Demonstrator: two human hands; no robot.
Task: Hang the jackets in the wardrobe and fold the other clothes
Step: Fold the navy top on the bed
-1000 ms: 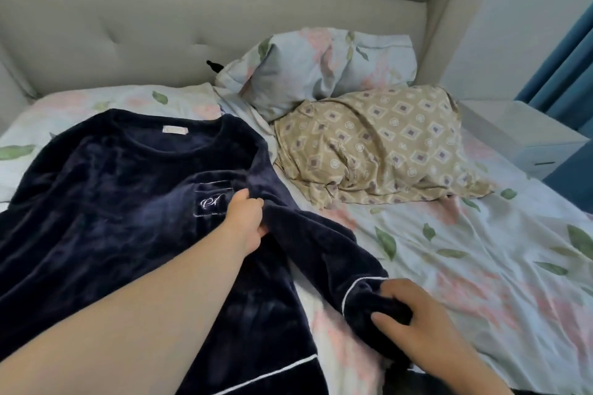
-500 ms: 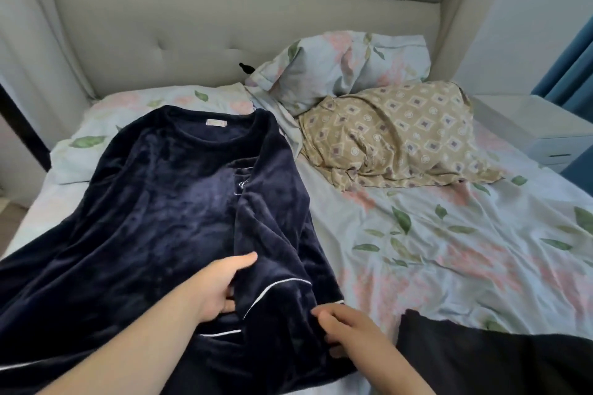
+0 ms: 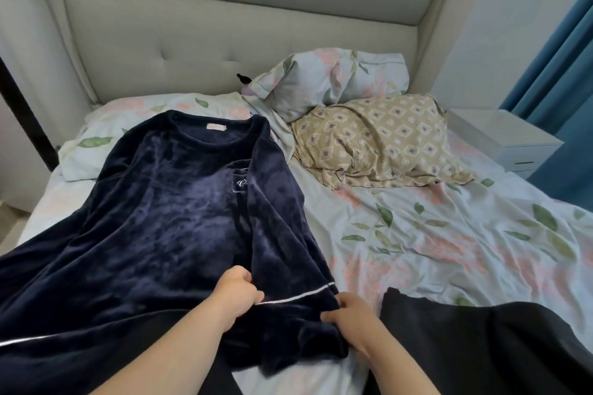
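Observation:
A navy velvet top (image 3: 167, 218) with white piping lies spread face up on the bed, neck towards the headboard. Its right sleeve is folded inward and lies straight down over the body, cuff towards me. My left hand (image 3: 236, 293) grips the inner edge of that sleeve near the cuff. My right hand (image 3: 348, 313) pinches the outer corner of the cuff. A black garment (image 3: 481, 340) lies on the bed at the lower right, close to my right wrist.
The bed (image 3: 449, 250) has a floral sheet. A floral pillow (image 3: 333, 80) and a beige patterned pillow (image 3: 378, 141) lie by the padded headboard (image 3: 240, 26). A white nightstand (image 3: 503, 138) and blue curtain (image 3: 564, 58) stand at the right.
The right sleeve has been swung from lying out to the side to lying folded over the top's body. Both hands came down to the cuff, and my view pulled back.

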